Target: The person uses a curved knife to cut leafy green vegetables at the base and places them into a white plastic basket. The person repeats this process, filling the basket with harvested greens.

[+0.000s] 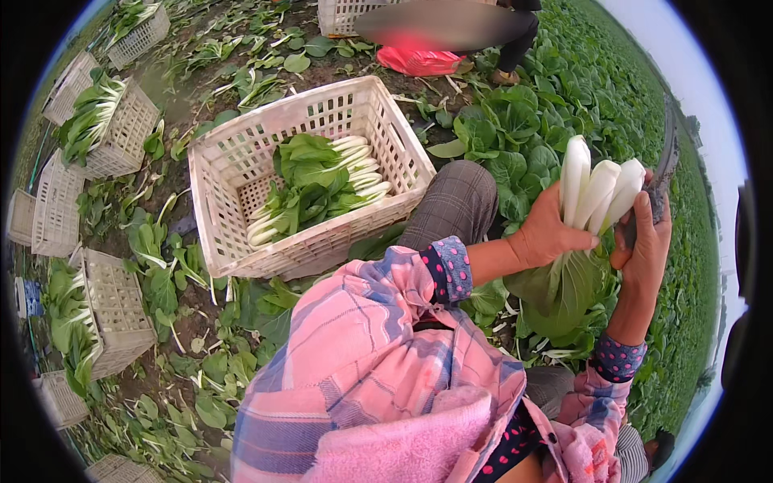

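My left hand point(552, 229) is closed around several bok choy heads point(599, 187), their white stalks pointing up and green leaves hanging below. Beside it, my right hand point(646, 238) grips a dark, dirt-caked blade tool point(653, 196), with its fingers close to the rightmost stalk. Whether those fingers also touch the stalk is hard to tell. To the left stands a white slatted plastic crate point(314, 235) holding a layer of bok choy point(326, 181), most of the white stalk ends facing right.
Growing leafy greens point(561, 78) stretch across the right side. More plastic crates point(121, 302), some filled with greens, line the left. Cut leaves point(211, 410) litter the soil. Another person point(519, 36) is near a red plastic bag point(420, 61) at the top; part of another person point(631, 453) shows lower right.
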Available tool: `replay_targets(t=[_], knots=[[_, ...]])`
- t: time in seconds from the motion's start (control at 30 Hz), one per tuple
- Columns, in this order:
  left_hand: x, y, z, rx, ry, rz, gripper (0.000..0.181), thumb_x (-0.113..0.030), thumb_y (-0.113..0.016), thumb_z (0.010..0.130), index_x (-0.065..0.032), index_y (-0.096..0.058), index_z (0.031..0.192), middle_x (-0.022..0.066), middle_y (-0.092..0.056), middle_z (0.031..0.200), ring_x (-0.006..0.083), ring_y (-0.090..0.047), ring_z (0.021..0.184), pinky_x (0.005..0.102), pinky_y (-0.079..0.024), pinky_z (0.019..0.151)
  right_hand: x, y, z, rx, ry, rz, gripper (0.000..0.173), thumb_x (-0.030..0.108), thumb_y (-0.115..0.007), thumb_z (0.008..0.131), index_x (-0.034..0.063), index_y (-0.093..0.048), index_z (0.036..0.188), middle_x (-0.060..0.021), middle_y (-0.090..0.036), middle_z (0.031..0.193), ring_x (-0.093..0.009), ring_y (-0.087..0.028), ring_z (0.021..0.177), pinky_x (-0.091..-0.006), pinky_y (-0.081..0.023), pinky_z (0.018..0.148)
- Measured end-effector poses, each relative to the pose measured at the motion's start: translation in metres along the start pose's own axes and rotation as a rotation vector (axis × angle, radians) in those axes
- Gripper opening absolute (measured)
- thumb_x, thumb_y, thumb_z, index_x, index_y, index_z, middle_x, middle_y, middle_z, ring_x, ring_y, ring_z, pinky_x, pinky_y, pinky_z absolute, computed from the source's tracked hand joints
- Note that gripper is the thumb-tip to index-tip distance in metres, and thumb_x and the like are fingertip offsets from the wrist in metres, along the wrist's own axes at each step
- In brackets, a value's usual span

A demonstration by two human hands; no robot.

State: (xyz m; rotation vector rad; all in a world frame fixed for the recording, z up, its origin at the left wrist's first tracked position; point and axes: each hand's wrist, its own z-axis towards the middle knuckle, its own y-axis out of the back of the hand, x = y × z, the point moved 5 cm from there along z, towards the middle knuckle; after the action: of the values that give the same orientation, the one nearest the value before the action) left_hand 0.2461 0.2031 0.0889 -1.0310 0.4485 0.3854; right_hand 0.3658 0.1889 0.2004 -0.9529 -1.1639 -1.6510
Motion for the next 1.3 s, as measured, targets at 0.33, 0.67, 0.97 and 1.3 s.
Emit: replay_targets(t=[0.33, 0.67, 0.97, 1.3], knots=[[-0.194, 0.299, -0.102, -1.008, -0.373, -0.105, 0.049, -0.022, -0.069, 0.08, 0.0021, -0.053, 0.119, 0.0152, -0.062, 0.11, 0.0268, -0.064, 0.092, 0.0411, -0.052, 0.085, -0.076, 0.0, 0.022, 0.097, -0.25, 0.302, 0.043, 0.021, -0.056, 0.097, 0.0033, -0.046, 0.135, -0.0072, -0.062, 0.112, -0.003, -0.049, 0.067, -0.0139, -0.034, 0.036], [-0.183, 0.524, -0.312, -2.175, -0.283, 0.202, 0.048, -0.036, -0.064, 0.085, -0.0122, -0.054, 0.126, 0.0096, -0.056, 0.126, 0.0266, -0.056, 0.11, 0.0429, -0.043, 0.094, -0.18, 0.044, -0.042, -0.118, -0.648, 0.405, 0.035, 0.024, -0.059, 0.096, 0.0085, -0.053, 0.126, -0.0042, -0.063, 0.101, -0.007, -0.053, 0.065, -0.0153, -0.036, 0.037], [-0.202, 0.502, -0.305, -2.367, 0.329, 1.518, 0.051, -0.036, -0.06, 0.085, -0.0208, -0.048, 0.133, 0.0069, -0.042, 0.144, 0.0246, -0.042, 0.13, 0.0418, -0.029, 0.105, -0.204, 0.056, -0.077, -0.164, -0.755, 0.4, 0.032, 0.025, -0.059, 0.096, 0.0097, -0.055, 0.123, -0.0038, -0.064, 0.098, -0.008, -0.053, 0.066, -0.0174, -0.04, 0.04], [-0.162, 0.524, -0.233, -0.677, 0.885, 2.094, 0.066, -0.053, -0.04, 0.095, -0.0223, -0.025, 0.151, 0.0082, -0.025, 0.155, 0.0323, -0.019, 0.144, 0.0507, -0.01, 0.116, -0.169, 0.077, -0.086, -0.255, -0.689, 0.274, 0.033, 0.022, -0.058, 0.096, 0.0091, -0.054, 0.126, -0.0033, -0.063, 0.1, -0.006, -0.053, 0.067, -0.0163, -0.04, 0.04]])
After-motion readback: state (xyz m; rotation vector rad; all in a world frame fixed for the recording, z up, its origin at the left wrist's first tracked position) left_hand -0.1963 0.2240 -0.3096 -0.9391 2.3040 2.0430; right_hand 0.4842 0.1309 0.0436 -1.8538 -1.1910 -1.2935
